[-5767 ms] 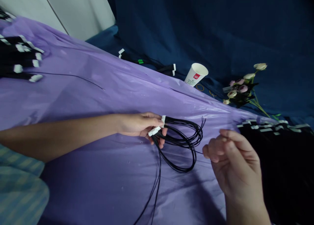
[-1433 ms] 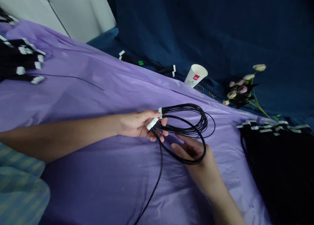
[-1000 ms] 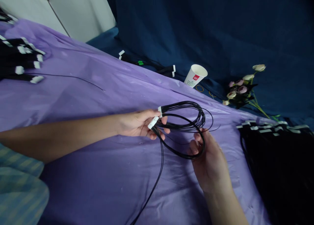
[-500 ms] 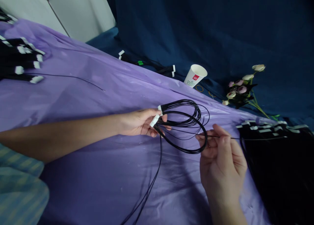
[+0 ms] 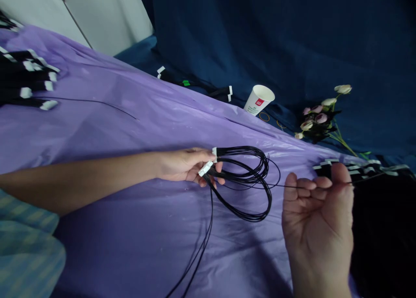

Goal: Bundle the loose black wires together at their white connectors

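Observation:
My left hand (image 5: 198,164) is closed around a looped bundle of thin black wires (image 5: 256,152) with white connectors (image 5: 205,168) at its end. The loops stick out to the right of the fingers, and two loose strands hang down toward the bottom of the view. My right hand (image 5: 320,220), palm turned up, pinches a single black wire (image 5: 284,185) between thumb and fingers. That wire runs from the loops across the right fingers and on past the thumb. Both hands are held above a purple cloth.
The purple cloth (image 5: 107,250) covers the work surface. Piles of black wires with white connectors lie at the far left (image 5: 48,86) and right (image 5: 383,228). Along the back edge are a paper cup (image 5: 259,100), rubber bands (image 5: 264,116) and artificial flowers (image 5: 320,118) before a dark blue cloth.
My right hand has moved to the right along the wire, away from the bundle. The loops in my left hand have dropped a little, and that hand has stayed nearly in place.

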Available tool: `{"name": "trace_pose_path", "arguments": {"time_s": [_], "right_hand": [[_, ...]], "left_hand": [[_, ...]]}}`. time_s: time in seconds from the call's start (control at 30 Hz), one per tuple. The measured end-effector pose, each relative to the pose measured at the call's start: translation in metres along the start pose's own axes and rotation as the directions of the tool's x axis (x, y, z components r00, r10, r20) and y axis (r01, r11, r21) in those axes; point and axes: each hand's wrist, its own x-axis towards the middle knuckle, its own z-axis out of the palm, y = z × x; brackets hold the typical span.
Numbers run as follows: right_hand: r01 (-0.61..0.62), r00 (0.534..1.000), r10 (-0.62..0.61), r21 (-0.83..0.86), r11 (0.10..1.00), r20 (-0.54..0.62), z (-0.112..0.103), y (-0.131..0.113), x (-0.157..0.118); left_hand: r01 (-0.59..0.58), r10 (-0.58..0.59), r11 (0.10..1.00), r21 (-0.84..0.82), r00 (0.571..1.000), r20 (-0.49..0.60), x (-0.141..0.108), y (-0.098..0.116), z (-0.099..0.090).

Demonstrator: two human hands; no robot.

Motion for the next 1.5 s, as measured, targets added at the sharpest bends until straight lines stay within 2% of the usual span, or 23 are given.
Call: {"name": "trace_pose_path", "arguments": {"time_s": [0.1, 0.13, 0.2, 0.27, 0.33, 0.4, 0.5, 0.8, 1.13, 1.23, 1.37, 1.5], "right_hand": [[-0.039, 0.99, 0.034, 0.037, 0.999, 0.136, 0.0, -0.002, -0.003], [-0.014, 0.983, 0.012, 0.007, 1.0, 0.183, 0.0, -0.002, -0.006], [0.133, 0.966, -0.097, -0.137, 0.982, 0.241, -0.001, -0.002, -0.01], [0.332, 0.92, -0.207, -0.379, 0.864, 0.334, -0.004, -0.002, -0.014], [0.486, 0.851, -0.202, -0.583, 0.652, 0.484, -0.007, -0.002, -0.015], [0.575, 0.793, -0.128, -0.662, 0.48, 0.596, -0.008, -0.001, -0.014], [0.621, 0.762, -0.1, -0.68, 0.39, 0.639, -0.006, 0.003, -0.012], [0.636, 0.729, -0.023, -0.664, 0.393, 0.684, -0.006, 0.006, -0.011], [0.616, 0.737, 0.016, -0.681, 0.397, 0.676, -0.006, 0.01, -0.012], [0.614, 0.745, 0.013, -0.693, 0.376, 0.667, -0.006, 0.013, -0.012], [0.654, 0.72, -0.02, -0.669, 0.353, 0.693, -0.005, 0.019, -0.011], [0.647, 0.718, -0.03, -0.652, 0.396, 0.695, 0.0, 0.025, -0.015]], "left_hand": [[0.005, -0.006, 0.999, 0.039, 1.0, 0.02, 0.0, -0.001, -0.001], [0.006, -0.007, 0.999, 0.051, 1.0, 0.025, 0.0, -0.001, -0.001], [0.007, -0.009, 0.998, 0.065, 0.999, 0.038, 0.0, -0.001, -0.001], [0.004, -0.008, 0.997, 0.076, 0.998, 0.058, 0.0, -0.002, -0.002], [0.004, -0.011, 0.996, 0.09, 0.996, 0.083, 0.0, -0.002, -0.003], [0.002, -0.012, 0.995, 0.097, 0.995, 0.1, 0.0, -0.004, -0.003], [-0.008, 0.0, 0.997, 0.083, 0.995, 0.102, 0.0, -0.006, -0.004], [-0.043, 0.028, 0.991, 0.126, 0.993, 0.117, 0.001, -0.008, -0.005], [-0.057, 0.043, 0.986, 0.154, 0.995, 0.092, 0.0, -0.011, -0.002], [-0.056, 0.042, 0.986, 0.159, 0.995, 0.092, -0.001, -0.01, -0.001], [-0.049, 0.031, 0.981, 0.186, 0.995, 0.099, -0.001, -0.008, 0.001], [-0.039, 0.016, 0.979, 0.199, 0.993, 0.115, 0.0, -0.008, 0.001]]}}
